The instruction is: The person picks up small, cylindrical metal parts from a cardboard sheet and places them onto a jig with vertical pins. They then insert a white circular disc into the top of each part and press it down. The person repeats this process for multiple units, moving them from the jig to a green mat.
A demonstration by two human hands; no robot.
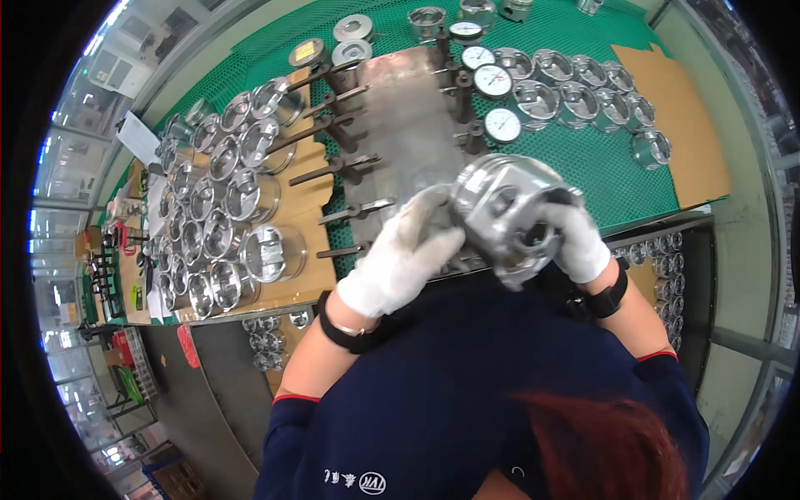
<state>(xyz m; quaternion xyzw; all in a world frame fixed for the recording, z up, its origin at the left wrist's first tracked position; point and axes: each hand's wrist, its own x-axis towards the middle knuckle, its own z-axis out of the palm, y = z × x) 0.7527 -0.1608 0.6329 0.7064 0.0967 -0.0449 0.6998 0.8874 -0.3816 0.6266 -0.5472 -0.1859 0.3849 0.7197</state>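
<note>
left hand (406, 254) + right hand (569, 237) both gripping piston (508, 217), frame centre | risk: smooth metal, cloth gloves, could slip onto plate (408, 125) | gauges (493, 82) close above, knock risk

The left hand (406, 254) is covering the left side of the shiny metal piston (510, 212), and the right hand (575, 242) is hiding its near right edge, so how the fingers are sitting behind it cannot be told. The person's dark blue top (450, 383) is blocking the near edge of the table (617, 179). The dial gauges (493, 82) are showing faces too small to read. Far left, the pistons (225, 208) are blurring together toward the bent rim. At the far edge, more metal parts (479, 10) are getting cut off.
</note>
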